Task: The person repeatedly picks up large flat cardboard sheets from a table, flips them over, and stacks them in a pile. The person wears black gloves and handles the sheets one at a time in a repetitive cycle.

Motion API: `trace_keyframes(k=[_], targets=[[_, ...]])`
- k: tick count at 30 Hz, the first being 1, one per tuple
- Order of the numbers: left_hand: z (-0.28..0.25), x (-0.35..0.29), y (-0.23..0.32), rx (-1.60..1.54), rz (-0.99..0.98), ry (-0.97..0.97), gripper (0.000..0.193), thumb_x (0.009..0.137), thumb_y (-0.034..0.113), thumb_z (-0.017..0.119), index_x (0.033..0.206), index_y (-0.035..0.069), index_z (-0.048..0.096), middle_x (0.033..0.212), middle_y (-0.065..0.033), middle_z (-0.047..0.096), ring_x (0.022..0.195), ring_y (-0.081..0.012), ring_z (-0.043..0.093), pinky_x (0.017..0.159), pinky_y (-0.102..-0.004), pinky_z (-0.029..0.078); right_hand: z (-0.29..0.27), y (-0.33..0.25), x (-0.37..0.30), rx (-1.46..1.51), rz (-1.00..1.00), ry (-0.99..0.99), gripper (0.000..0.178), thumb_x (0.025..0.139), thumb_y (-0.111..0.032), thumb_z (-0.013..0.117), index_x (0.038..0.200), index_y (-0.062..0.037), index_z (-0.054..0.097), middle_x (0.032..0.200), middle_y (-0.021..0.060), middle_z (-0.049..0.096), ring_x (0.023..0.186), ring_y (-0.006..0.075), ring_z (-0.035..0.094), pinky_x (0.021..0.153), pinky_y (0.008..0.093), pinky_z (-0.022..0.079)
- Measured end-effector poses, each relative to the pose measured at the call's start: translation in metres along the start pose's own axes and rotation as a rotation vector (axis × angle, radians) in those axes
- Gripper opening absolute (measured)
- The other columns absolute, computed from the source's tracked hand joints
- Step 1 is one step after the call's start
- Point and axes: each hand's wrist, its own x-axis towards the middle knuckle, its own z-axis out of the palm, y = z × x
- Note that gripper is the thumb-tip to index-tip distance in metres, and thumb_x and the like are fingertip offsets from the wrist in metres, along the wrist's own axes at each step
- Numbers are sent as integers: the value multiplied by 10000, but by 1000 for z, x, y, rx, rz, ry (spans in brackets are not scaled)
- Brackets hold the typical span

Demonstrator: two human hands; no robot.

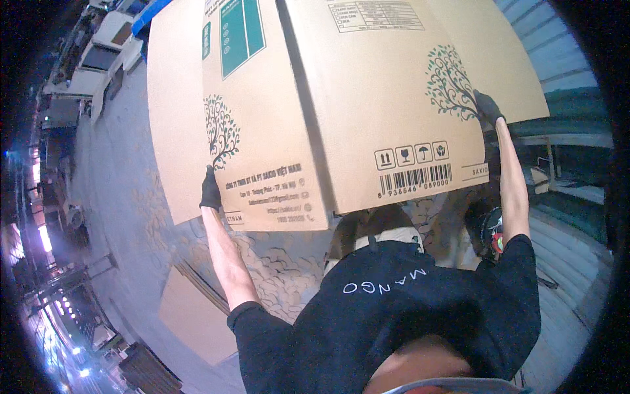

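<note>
A large brown cardboard carton [387, 85] spans the upper middle, bearing printed trees, a barcode, handling symbols and a green block. A narrow slit divides its lower part into a left panel [262, 138] and a wider right one. My left hand [210, 189], in a black glove, grips the left panel near its lower left. My right hand [488, 109], gloved alike, is closed on the right panel beside the printed tree. Both arms reach out with the carton between them. Part of the fingers on each hand is hidden at the cardboard.
Below the carton, a heap of cardboard scraps [279, 272] covers the floor. Stacked flat cardboard sheets [197, 312] lie at the lower left. Ridged metal sheeting [558, 276] runs along the right side. Pale machine-like equipment [102, 56] stands at the far left.
</note>
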Motion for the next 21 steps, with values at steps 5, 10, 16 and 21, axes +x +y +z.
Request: trace_keyframes(k=[5, 10, 16, 21], targets=[[32, -21, 10, 78, -29, 306, 543, 1049, 436, 352, 1354, 15, 507, 1213, -101, 646, 1029, -213, 643, 885, -354, 533, 19, -1, -32, -119, -156, 293, 448, 990, -154, 386, 1419, -41, 455, 1438, 174, 483, 1305, 304, 482, 1100, 385, 369], [71, -41, 9, 1230, 202, 910, 488, 1054, 358, 255, 1007, 28, 611, 910, -266, 678, 864, -437, 657, 701, -507, 522, 17, -30, -68, -222, -237, 484, 448, 997, -176, 382, 1425, -66, 454, 1409, 153, 516, 1276, 301, 510, 1071, 383, 398], [96, -51, 13, 1451, 229, 1001, 321, 1029, 257, 307, 1029, 43, 546, 910, -231, 677, 798, -405, 669, 671, -487, 534, 19, -49, -75, -487, -207, 584, 406, 1030, -270, 347, 1354, -106, 529, 1357, 152, 558, 1225, 324, 545, 1009, 398, 445], [77, -38, -2, 1354, 471, 965, 319, 1020, 257, 325, 1092, 48, 555, 930, -218, 674, 843, -398, 665, 691, -505, 529, 29, -95, -86, -261, -31, 743, 467, 1008, -434, 385, 1235, -68, 565, 1103, 210, 659, 962, 380, 654, 826, 493, 495]])
